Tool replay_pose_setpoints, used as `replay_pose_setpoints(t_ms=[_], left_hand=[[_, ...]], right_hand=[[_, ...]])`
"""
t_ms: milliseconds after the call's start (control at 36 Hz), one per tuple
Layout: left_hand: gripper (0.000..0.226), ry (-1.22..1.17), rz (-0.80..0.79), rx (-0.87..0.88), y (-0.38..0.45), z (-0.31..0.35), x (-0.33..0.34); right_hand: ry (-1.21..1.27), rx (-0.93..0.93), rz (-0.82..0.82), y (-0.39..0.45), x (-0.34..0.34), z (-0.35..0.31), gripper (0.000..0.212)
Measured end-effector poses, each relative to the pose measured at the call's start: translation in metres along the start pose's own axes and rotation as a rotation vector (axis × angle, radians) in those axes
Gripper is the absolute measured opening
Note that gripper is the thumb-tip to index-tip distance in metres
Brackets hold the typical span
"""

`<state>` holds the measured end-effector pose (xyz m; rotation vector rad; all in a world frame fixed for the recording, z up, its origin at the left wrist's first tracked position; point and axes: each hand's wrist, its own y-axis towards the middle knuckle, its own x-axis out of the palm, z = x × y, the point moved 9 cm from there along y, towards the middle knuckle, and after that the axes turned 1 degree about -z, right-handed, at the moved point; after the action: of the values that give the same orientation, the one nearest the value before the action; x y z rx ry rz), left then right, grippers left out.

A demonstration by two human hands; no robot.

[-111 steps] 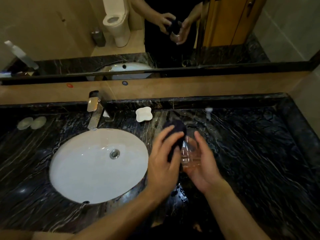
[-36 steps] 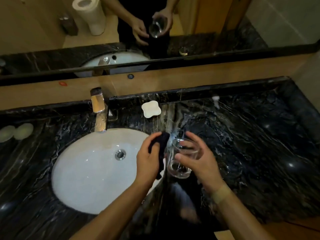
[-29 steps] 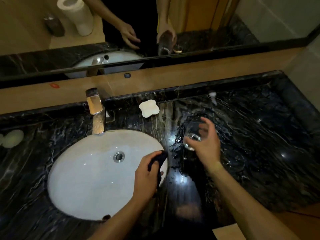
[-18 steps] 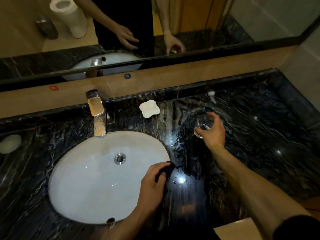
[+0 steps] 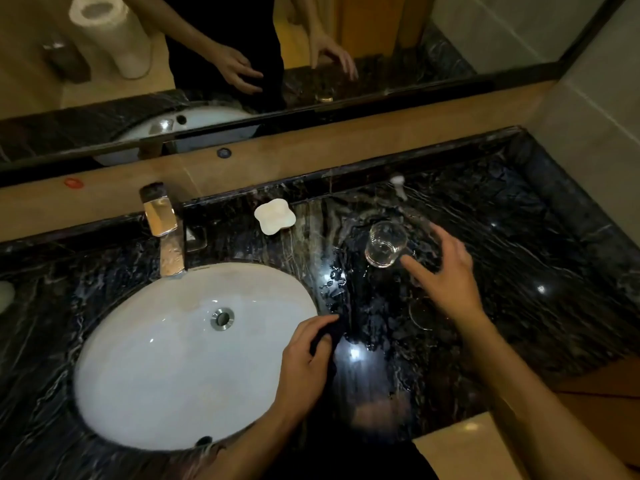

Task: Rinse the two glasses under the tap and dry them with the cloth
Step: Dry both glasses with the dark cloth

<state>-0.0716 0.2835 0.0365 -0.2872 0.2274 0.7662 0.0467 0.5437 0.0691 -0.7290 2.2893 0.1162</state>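
A clear glass stands upright on the wet black marble counter, right of the sink. My right hand hovers just right of it, fingers spread, holding nothing. A faint round outline of a second glass shows on the counter under my right wrist, partly hidden. My left hand rests at the right rim of the white basin and grips the dark cloth. The metal tap stands behind the basin with no water running.
A white soap dish sits behind the basin near the backsplash. A small white object lies at the back of the counter. Water drops cover the marble between the basin and the glass. A mirror runs along the wall, and the counter's front edge is close to my body.
My right hand carried the glass away from the cloth, set it down on the counter to the right and let go. My left hand dropped to the basin rim with the cloth.
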Motion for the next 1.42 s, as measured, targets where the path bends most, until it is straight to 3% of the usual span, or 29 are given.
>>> replay_pose_setpoints(t_ms=[83, 194, 278, 528, 667, 806, 944, 1056, 1194, 1417], left_hand=[[0.046, 0.001, 0.002, 0.003, 0.003, 0.004, 0.009], [0.036, -0.033, 0.009, -0.044, 0.004, 0.0, 0.023], [0.035, -0.036, 0.031, -0.049, 0.003, 0.007, 0.033], [0.034, -0.119, 0.132, -0.242, -0.016, 0.021, 0.061], [0.039, -0.274, 0.093, -0.361, -0.024, 0.026, 0.077], [0.059, -0.128, 0.009, -0.213, -0.024, 0.061, 0.077], [0.052, 0.28, -0.104, 0.171, -0.023, 0.12, 0.094], [0.048, 0.391, -0.157, 0.292, -0.026, 0.14, 0.116], [0.046, 0.557, -0.186, 0.269, -0.021, 0.144, 0.126], [0.035, 0.294, -0.243, 0.066, 0.0, 0.147, 0.117]], right_hand=[[0.066, 0.026, -0.017, -0.035, -0.028, 0.028, 0.087], [0.138, 0.115, -0.18, -0.064, -0.017, 0.079, 0.126], [0.314, 0.162, -0.225, -0.073, 0.004, 0.103, 0.136], [0.397, 0.159, -0.188, -0.054, 0.025, 0.114, 0.112], [0.347, 0.136, -0.145, -0.042, 0.029, 0.111, 0.093], [0.292, -0.015, -0.189, -0.049, 0.018, 0.095, 0.082], [0.249, -0.229, -0.18, -0.061, -0.008, 0.058, 0.075], [0.227, -0.32, -0.221, -0.064, -0.019, 0.042, 0.086], [0.179, -0.388, -0.283, -0.065, -0.028, 0.026, 0.076], [0.167, -0.509, -0.423, -0.059, -0.035, 0.004, 0.083]])
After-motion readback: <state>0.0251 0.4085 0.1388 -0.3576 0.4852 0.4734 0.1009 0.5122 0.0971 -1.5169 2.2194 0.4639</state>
